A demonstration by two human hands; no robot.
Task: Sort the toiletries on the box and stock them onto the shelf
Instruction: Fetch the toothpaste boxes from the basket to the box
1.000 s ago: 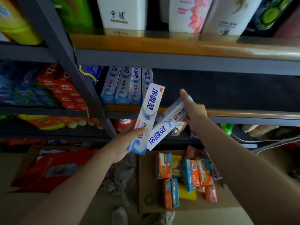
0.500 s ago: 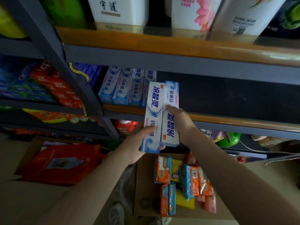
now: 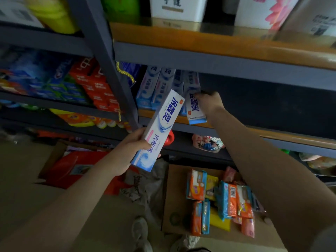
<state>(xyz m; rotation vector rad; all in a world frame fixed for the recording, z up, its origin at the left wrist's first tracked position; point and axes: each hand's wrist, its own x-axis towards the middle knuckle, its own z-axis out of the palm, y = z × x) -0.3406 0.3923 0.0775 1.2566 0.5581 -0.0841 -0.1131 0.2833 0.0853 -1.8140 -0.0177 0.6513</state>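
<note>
Your right hand (image 3: 211, 102) grips toothpaste box (image 3: 195, 108) at shelf (image 3: 236, 128) edge; left hand (image 3: 131, 148) grips second box (image 3: 160, 130) lower left.

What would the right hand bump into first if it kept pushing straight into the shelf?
Probably nothing soon: the right hand slides its toothpaste box beside the shelved row, and behind looks dark and open, though depth is unclear.

The toothpaste box (image 3: 157, 130) is shiny card, the shelf (image 3: 209, 38) smooth shiny wood (dark metal frame), the box (image 3: 179, 197) dull brown cardboard.
</note>
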